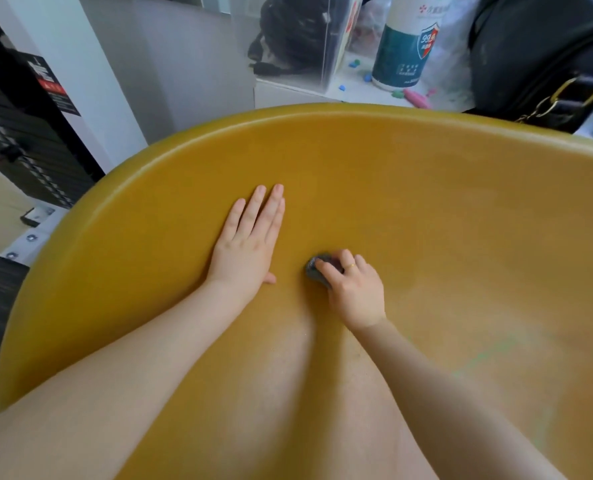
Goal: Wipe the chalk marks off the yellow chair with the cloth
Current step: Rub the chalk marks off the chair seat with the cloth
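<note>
Behind yellow chair point(426, 188), cluttered white shelf point(357, 90)

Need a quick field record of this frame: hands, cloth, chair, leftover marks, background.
left hand: flat on the seat, fingers straight, holds nothing
right hand: fingers curled round the cloth, ring on one finger
cloth: small dark grey wad, pressed on the seat, mostly hidden under the fingers
yellow chair: curved shell, fills most of the view
chalk marks: faint greenish smear on the seat, right of the right forearm
background: white and teal canister and black bag on a shelf behind the chair
</note>
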A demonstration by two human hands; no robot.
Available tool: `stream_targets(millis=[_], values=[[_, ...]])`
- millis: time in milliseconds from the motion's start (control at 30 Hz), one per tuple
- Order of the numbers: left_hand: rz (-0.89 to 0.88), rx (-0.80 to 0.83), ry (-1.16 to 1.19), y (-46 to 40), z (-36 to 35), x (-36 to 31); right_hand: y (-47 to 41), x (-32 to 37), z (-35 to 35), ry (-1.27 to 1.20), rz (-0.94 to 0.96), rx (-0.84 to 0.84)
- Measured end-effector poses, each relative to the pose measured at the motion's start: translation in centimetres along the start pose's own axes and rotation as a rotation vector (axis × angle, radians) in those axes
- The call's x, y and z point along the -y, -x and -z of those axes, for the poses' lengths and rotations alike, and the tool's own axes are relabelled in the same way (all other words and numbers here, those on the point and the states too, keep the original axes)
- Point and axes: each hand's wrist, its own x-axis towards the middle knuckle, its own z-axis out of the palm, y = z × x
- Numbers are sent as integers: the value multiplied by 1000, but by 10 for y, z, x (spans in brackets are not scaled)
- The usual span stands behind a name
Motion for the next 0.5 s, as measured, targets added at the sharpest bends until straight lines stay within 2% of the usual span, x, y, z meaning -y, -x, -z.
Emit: stream_targets(millis=[67, 200, 300, 400, 500], values=[[-30, 9, 32, -1, -3, -4, -27, -13, 17, 44, -2, -56], [-55, 22, 84, -5, -4, -10, -99, -49, 56, 122, -144, -349], [-52, 1, 75, -3, -7, -15, -127, -60, 67, 57, -216, -495], [-27, -43, 48, -4, -10, -21, -110, -55, 45, 26, -153, -465], [-5, -34, 61, -6, -12, -26, -60, -45, 12, -3, -74, -326]])
